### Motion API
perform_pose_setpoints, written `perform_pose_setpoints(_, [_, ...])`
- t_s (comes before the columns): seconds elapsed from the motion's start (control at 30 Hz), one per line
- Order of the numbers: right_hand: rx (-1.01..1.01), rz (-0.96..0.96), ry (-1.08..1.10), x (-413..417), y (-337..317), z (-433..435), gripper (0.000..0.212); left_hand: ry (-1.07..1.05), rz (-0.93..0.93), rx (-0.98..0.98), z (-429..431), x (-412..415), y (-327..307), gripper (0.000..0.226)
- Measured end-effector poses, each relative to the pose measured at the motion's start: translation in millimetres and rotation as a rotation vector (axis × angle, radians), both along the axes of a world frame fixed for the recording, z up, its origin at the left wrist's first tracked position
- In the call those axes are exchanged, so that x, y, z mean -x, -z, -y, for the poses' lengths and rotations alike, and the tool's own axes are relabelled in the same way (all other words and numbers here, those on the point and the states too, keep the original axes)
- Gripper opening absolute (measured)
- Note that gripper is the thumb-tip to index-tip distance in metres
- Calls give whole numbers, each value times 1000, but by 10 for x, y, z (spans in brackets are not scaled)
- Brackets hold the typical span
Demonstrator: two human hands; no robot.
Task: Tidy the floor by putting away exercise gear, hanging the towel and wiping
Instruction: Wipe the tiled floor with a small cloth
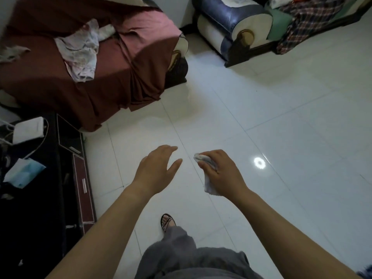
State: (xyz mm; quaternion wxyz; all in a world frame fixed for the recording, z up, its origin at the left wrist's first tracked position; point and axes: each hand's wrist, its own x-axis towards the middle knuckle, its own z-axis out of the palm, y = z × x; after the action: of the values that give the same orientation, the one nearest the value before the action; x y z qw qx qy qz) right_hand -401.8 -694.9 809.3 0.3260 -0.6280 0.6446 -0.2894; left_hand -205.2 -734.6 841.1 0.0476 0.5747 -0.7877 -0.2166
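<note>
A person stands over the white tiled floor (281, 127) with a small cloth in one hand.

The right hand (223, 172) is closed around a white cloth (209, 186). Most of the cloth is hidden inside the fist; one crumpled end shows above the fingers and one corner hangs below the palm, over the floor. The left hand (156, 168) is beside it, apart from it, with the fingers loose and spread, holding nothing. Below, one foot in a strapped sandal (166, 221) shows past grey trousers (181, 254); the other foot is hidden. On the left a sofa under a maroon cover (100, 83) carries a pale crumpled garment (80, 55). The blue armchair (227, 15) and a plaid fabric (306, 23) are cut off by the top edge. The things on the black cabinet (40, 198) are too dark to name.
</note>
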Motion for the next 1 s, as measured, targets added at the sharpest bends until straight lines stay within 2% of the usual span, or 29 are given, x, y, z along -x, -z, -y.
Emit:
perform_pose_setpoints(0.3, [-68, -43, 28, -183, 44, 1447, 24, 46, 39, -21, 1625, -310, 88, 48])
perform_pose_setpoints(0.63, [-116, 16, 15, 270, 580, 3533, 22, 6, 90, -102, 3565, 249, 582, 47])
perform_pose_setpoints(0.8, [-164, 19, 24, 484, 1374, 4560, 21, 28, 95, -145, 4601, 505, 1294, 47])
perform_pose_setpoints(0.9, [-200, 18, 51, 506, 2190, 4988, 21, 74, 111, -167, 5142, 542, 2084, 47])
perform_pose_setpoints(1.0, [-223, -1, 72, 434, 3276, 5313, 21, 131, 130, -168, 5620, 573, 3134, 46])
